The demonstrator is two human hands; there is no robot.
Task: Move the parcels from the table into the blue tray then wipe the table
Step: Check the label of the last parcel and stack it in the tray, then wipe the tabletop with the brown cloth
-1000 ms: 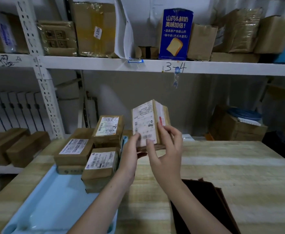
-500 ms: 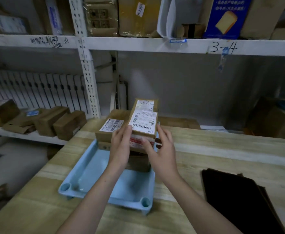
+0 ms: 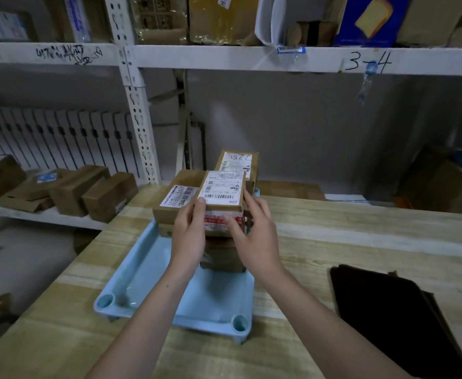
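Pale wooden table (image 3: 361, 242), white shelving (image 3: 224, 58) behind, dark cloth (image 3: 394, 318) at right

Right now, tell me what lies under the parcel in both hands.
Under the held parcel sits another brown parcel in the blue tray. Both hands hide where the two parcels meet.

The shelf edge (image 3: 306, 60) at upper right bears a handwritten "3-4". The rear parcel (image 3: 236, 164) at frame centre carries a label with handwritten digits, seemingly "7780" upside down. The printed labels elsewhere are too small to read.
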